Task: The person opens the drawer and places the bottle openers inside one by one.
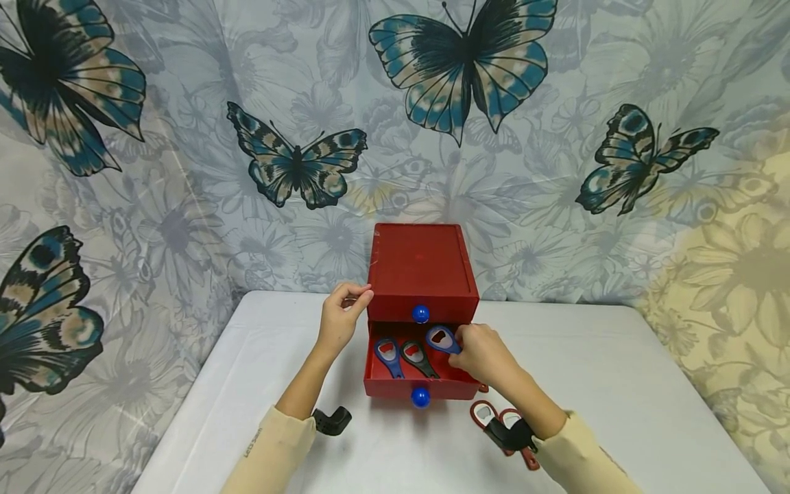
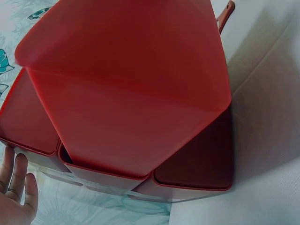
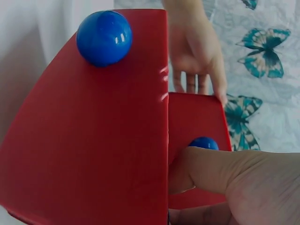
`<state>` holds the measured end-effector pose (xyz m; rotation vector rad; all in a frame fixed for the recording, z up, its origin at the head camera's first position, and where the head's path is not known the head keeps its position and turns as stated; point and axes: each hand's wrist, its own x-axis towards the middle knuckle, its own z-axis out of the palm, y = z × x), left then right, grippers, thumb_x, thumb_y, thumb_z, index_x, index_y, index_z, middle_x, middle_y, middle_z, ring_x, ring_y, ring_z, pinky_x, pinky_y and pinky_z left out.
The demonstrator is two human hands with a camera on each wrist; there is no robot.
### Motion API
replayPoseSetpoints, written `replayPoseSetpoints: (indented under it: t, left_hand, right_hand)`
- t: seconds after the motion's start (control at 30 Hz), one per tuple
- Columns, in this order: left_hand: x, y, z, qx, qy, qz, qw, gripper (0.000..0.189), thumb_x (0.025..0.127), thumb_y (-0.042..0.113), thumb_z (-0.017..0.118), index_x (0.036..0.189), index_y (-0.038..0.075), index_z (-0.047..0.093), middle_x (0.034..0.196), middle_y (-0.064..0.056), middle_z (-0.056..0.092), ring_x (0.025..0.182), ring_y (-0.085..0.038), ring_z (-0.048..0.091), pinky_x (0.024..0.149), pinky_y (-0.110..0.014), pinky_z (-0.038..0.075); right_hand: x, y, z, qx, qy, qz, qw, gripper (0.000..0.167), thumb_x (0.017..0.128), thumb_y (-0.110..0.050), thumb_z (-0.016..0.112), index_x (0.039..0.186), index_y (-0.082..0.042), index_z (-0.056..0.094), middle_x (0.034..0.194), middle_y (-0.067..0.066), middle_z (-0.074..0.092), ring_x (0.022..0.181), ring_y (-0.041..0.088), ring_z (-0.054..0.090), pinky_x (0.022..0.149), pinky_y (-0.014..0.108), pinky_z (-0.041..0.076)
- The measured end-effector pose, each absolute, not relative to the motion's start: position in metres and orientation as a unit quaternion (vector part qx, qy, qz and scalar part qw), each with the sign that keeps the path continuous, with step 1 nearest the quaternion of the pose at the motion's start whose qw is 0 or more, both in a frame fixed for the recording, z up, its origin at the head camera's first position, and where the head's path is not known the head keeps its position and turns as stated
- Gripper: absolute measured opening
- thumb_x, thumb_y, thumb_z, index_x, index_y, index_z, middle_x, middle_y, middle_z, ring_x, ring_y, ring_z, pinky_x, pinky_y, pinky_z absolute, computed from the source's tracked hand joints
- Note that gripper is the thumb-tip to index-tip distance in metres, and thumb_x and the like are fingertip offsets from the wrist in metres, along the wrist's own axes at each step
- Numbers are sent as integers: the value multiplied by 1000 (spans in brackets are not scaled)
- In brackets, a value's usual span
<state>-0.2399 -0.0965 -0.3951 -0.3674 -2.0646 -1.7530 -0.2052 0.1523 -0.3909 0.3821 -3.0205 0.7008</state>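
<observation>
A red two-drawer box (image 1: 422, 264) stands on the table with its lower drawer (image 1: 389, 389) pulled out. In the drawer lie a blue bottle opener (image 1: 387, 351) and a dark green bottle opener (image 1: 415, 353). My right hand (image 1: 487, 351) reaches in at the right and pinches the handle of another blue bottle opener (image 1: 441, 337). My left hand (image 1: 343, 319) touches the box's upper left edge with its fingertips, the fingers fairly straight. In the right wrist view, the drawer front hides the bottle openers from sight.
Several red bottle openers (image 1: 483, 412) lie on the white table (image 1: 592, 384) at the box's right, partly behind my right wrist. Black wrist devices (image 1: 332, 420) show at both cuffs. A butterfly-patterned cloth (image 1: 512, 171) hangs close behind the box.
</observation>
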Motion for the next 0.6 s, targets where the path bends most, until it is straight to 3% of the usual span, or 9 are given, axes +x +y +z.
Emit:
replayPoseSetpoints:
  t: [0.23,0.6]
  left_hand:
    - [-240,-97,-396,-130,-743,-628,192,14,90,3,66,97,-9,68,106,-25,67,88,5,55,79,-19,49]
    - [-249,-99,-406,-128,-737,-634,196,13,90,6,67,96,-6,69,106,-23,68,90,2,55,79,-19,48]
  right_hand:
    - [-209,142,-392,137,-971,194,21,19,70,-6,81,73,0,63,67,7,62,60,17,54,55,29,47]
    - [-212,129,-398,162,-976,131,59,15,69,-2,79,71,3,65,67,11,63,63,22,58,60,37,53]
